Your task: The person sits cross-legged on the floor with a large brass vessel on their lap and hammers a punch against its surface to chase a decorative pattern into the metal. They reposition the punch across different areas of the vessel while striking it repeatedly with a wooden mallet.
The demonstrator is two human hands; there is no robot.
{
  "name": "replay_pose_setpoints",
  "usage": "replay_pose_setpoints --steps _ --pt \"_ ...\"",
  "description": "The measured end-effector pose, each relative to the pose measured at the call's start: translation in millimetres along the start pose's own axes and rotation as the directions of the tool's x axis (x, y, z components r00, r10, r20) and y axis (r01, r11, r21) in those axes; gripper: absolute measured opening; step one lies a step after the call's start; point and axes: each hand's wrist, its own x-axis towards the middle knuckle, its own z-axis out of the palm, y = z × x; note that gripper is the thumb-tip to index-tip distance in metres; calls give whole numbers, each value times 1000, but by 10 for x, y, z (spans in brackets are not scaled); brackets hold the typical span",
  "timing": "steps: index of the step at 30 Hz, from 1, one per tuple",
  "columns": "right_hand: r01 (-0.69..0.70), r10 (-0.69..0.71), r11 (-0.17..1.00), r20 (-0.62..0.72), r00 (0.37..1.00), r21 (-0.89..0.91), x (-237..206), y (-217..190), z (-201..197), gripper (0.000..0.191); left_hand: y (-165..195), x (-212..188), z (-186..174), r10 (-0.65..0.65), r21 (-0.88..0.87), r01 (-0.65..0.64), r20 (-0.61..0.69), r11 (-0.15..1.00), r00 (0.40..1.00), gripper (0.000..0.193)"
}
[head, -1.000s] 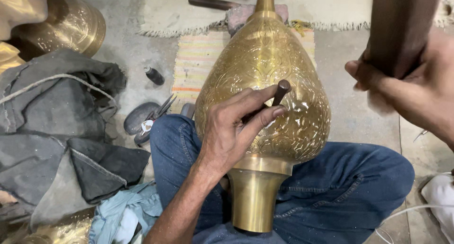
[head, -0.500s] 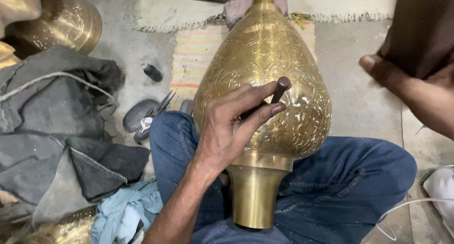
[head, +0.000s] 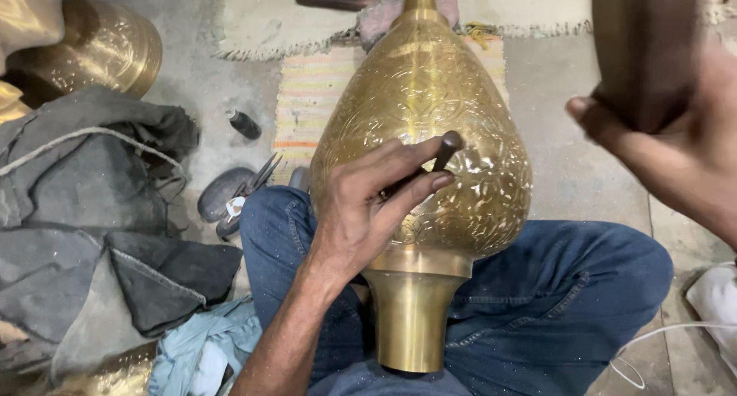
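A large teardrop-shaped brass vessel (head: 430, 112) with engraved patterns lies across my lap, its plain neck pointing toward me. My left hand (head: 368, 204) rests on its side and pinches a short dark metal punch (head: 437, 160) against the engraved surface. My right hand (head: 675, 143) is raised at the upper right, wrapped around a thick dark wooden mallet (head: 641, 47) held well above the punch. My legs are in blue jeans (head: 568, 304).
Grey and dark cloths (head: 100, 212) pile at the left, with a light blue cloth (head: 207, 350) below. Another brass vessel (head: 100, 51) lies at the upper left. A small dark bottle (head: 244, 123), pliers (head: 246, 189), a striped mat (head: 307, 97) and a dark tool handle (head: 330, 0) lie on the floor.
My right hand has lifted the mallet higher and closer to the camera. The left hand keeps the punch on the same spot of the vessel.
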Motion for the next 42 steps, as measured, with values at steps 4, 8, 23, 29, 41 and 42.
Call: replay_pose_setpoints --steps 4,8,23,29,41,42 --pt "258 -199 842 172 965 -474 -22 -43 -61 33 -25 14 -15 33 -14 -33 12 999 999 34" --pt "278 -232 863 158 960 -423 -51 -73 -97 35 -24 35 -20 -3 -6 3 36 1000 999 32" --pt "202 -156 911 154 976 -360 -77 -199 -18 26 -25 -10 -47 8 -15 -7 66 1000 998 29" --pt "228 -201 939 129 971 -256 -129 -383 -47 24 -32 11 -48 99 3 -99 76 995 992 28" --pt "56 -56 987 1 998 -149 -186 -211 10 25 -171 -15 22 69 -70 -62 99 996 993 34" --pt "-37 40 998 -45 998 49 -219 -181 44 23 -207 -25 36 83 -75 -76 96 994 992 36"
